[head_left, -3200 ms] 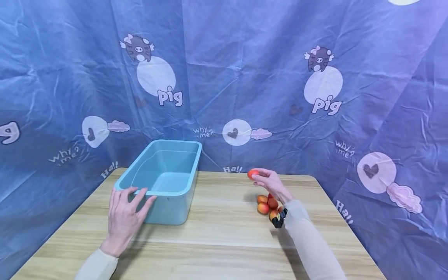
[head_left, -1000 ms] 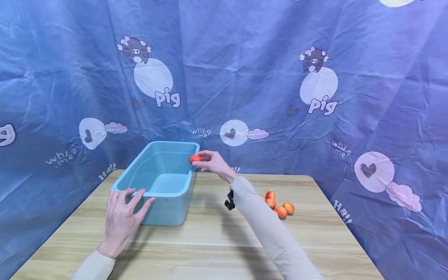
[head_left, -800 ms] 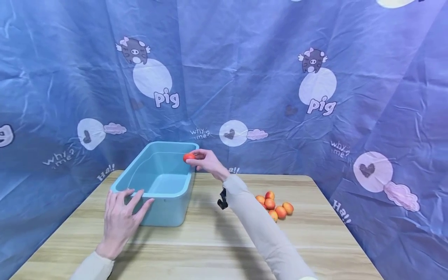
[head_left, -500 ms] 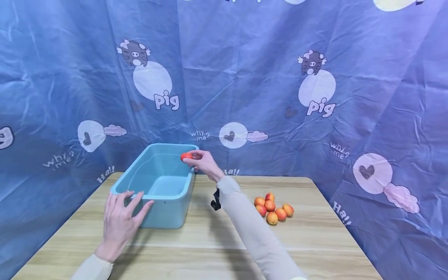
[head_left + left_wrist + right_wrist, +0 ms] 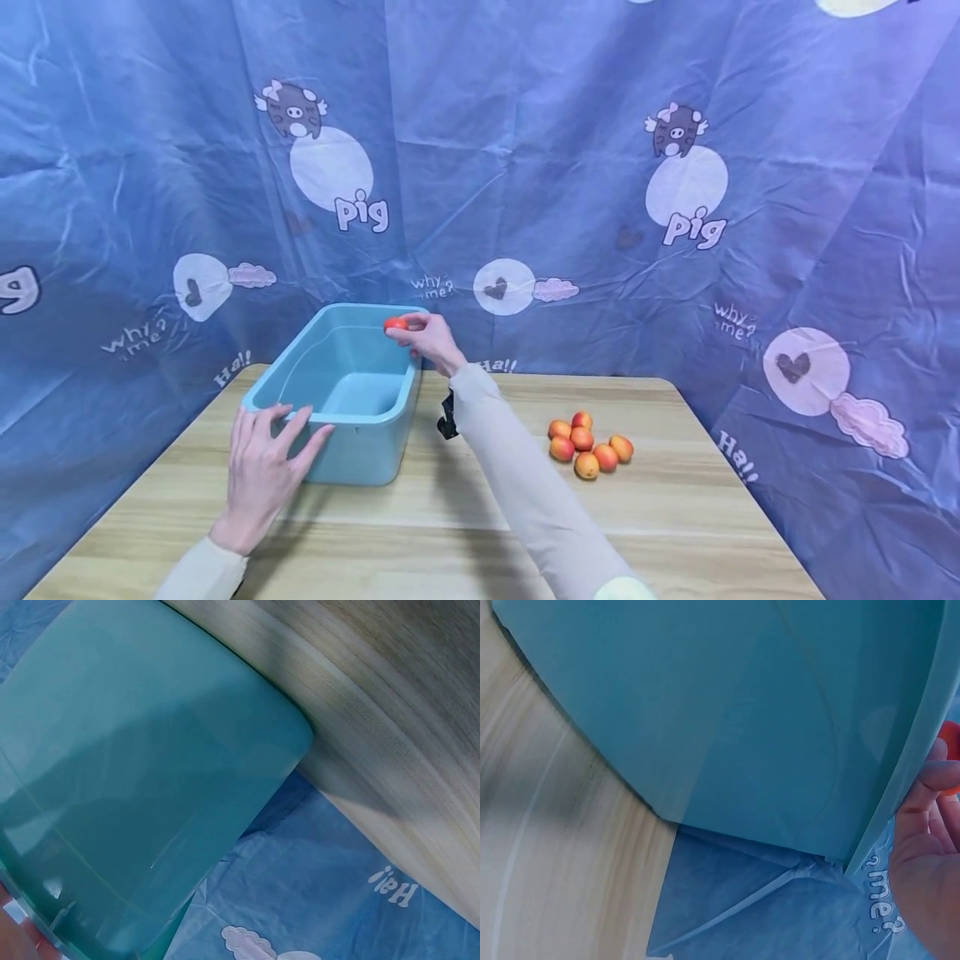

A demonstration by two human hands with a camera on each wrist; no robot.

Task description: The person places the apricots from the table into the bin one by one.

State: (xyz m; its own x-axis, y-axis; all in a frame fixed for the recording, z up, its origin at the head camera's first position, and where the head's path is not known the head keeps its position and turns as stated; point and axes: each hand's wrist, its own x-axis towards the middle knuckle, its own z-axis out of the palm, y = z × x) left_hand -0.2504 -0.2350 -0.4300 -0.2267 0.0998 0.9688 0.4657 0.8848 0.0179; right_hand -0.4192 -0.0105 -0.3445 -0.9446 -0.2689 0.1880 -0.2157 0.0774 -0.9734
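A red fruit [image 5: 394, 324] is pinched by the fingers of the right hand [image 5: 432, 339] at the blue tub [image 5: 356, 457]'s right rim, its near rim is touched by spread fingers of the left hand [image 5: 261, 471], and seven fruits [image 5: 582, 439] are grouped on the bench [image 5: 697, 508] right of all fingers.

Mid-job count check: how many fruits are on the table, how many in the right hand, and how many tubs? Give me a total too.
Orange-red fruits on the table: 7
Red fruit in the right hand: 1
Light blue tub: 1
Total: 9 things, 8 of them fruits
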